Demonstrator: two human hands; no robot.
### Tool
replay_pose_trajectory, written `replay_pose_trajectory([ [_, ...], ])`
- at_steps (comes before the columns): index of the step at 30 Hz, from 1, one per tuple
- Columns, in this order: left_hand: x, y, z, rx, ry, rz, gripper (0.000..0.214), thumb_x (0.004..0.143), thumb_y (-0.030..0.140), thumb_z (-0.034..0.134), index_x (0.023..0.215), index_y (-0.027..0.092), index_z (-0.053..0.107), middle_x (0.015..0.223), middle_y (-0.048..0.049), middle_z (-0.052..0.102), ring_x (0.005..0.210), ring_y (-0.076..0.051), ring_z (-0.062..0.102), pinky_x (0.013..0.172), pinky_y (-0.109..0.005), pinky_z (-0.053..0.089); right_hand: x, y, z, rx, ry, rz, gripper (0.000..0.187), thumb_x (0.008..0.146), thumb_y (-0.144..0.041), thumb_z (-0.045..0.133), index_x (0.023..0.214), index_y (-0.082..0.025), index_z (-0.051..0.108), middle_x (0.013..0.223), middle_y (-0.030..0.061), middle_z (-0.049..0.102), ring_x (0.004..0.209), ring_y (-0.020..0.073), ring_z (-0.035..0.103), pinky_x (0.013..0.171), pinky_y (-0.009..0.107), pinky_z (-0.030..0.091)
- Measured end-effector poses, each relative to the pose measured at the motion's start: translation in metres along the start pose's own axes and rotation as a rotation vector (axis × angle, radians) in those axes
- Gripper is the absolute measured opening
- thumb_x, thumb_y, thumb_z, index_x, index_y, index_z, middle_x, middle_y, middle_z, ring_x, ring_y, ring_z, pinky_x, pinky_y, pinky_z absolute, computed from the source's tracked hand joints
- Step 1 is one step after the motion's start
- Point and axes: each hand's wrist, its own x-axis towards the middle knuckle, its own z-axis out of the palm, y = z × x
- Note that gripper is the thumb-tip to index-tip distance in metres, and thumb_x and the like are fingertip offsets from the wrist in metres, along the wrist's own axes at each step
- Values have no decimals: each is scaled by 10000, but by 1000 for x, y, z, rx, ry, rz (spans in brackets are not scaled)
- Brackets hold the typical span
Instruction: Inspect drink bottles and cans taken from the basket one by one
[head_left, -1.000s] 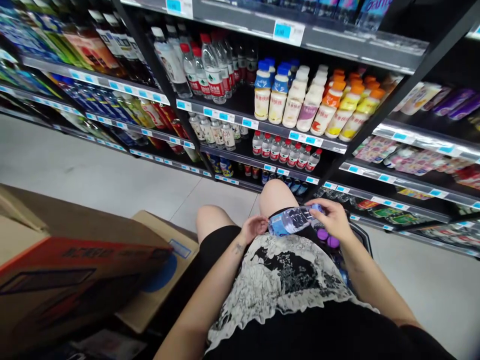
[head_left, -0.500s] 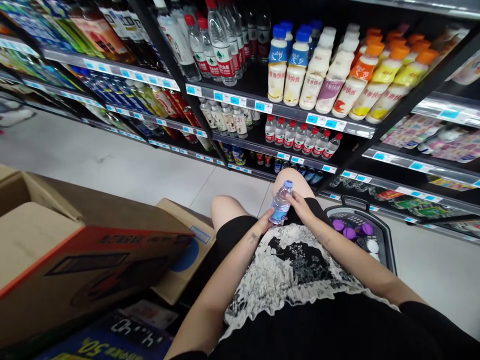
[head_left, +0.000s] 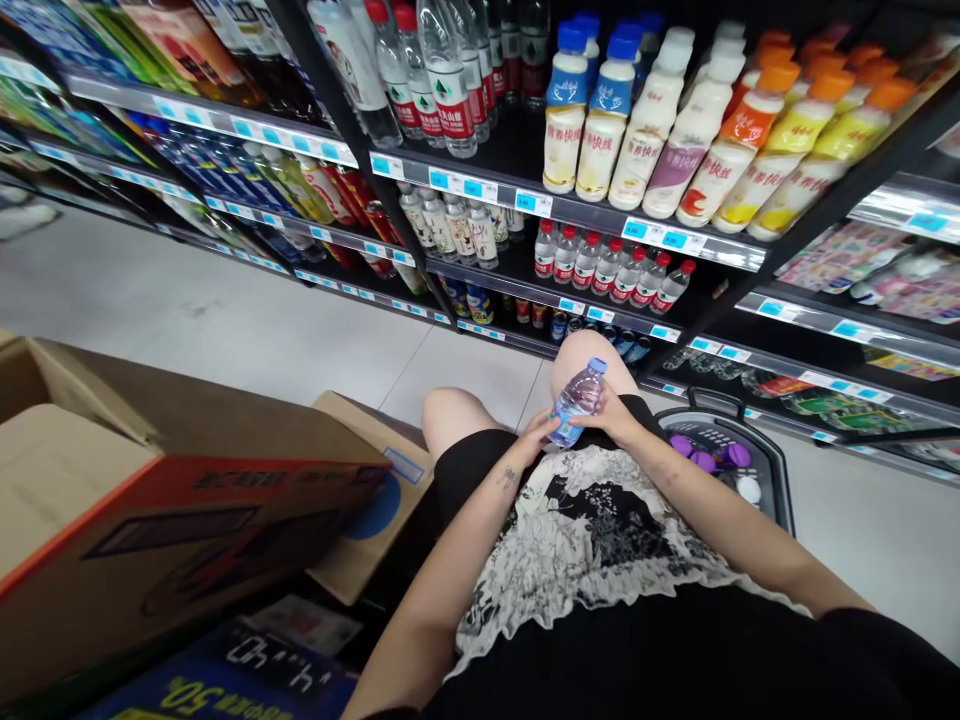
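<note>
A small clear water bottle with a pale purple cap and blue label is held above my lap, its cap end tilted up to the right. My left hand is closed round its lower left side by the label. On the other side, the fingers of my right hand wrap the bottle's body, partly hidden behind it. Beneath both hands are my knees and a black-and-white patterned cloth.
Shelves ahead hold red-capped water bottles and milk drink bottles. A black basket with purple-capped items stands on the floor to the right. An open cardboard box is at the left, near a blue printed box.
The bottle has shifted slightly right and tilted further over to the right. My right hand has moved lower and farther round it, and the view has moved slightly.
</note>
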Motion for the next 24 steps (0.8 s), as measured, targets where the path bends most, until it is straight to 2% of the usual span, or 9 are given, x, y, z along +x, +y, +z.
replay_pose_trajectory([
  [2,2,-2,1,-39,-74,-77,744,721,633,717,1241,104,648,1083,-169,739,779,-233,699,675,-307,503,-2,-5,-5,93,-71,94,742,531,-159,915,1178,-225,559,1168,70,686,1070,269,665,984,449,529],
  [4,1,-3,2,-47,-160,-186,808,748,766,579,1156,75,672,900,-175,753,541,-175,617,453,-265,361,-4,-10,-9,144,-138,156,671,557,-143,890,1158,-206,599,1226,96,671,1115,299,646,955,461,546],
  [6,-1,-3,3,-24,-216,-255,824,748,796,538,1078,54,681,807,-181,739,484,-160,574,392,-249,241,-6,-13,-12,173,-191,200,634,569,-116,864,1147,-210,622,1289,98,642,1162,315,620,943,461,552],
  [10,-5,-3,4,58,-144,-196,669,725,680,683,1018,79,676,772,-133,722,507,-141,572,403,-231,259,-6,-19,-14,248,-243,220,672,521,-29,807,1132,-242,626,1342,73,612,1264,317,551,1059,477,471],
  [15,-6,-1,2,190,-44,-101,721,675,574,793,1213,118,642,624,-10,640,415,-81,444,421,-219,268,-4,-20,-18,311,-246,211,686,495,-43,739,1132,-251,594,1292,60,632,1241,307,556,1083,502,422],
  [21,-5,4,4,264,29,-50,731,618,511,846,1216,130,666,777,-51,707,622,-153,600,563,-237,407,-5,-14,-24,275,-242,215,596,530,-61,714,1080,-242,574,1075,39,690,1096,270,616,1028,480,440],
  [24,-7,7,7,279,21,-51,738,611,503,851,1223,137,661,814,-56,712,653,-157,607,577,-237,413,-5,-14,-24,290,-252,208,616,521,-45,708,1090,-237,569,1030,32,693,1086,265,619,1034,471,438],
])
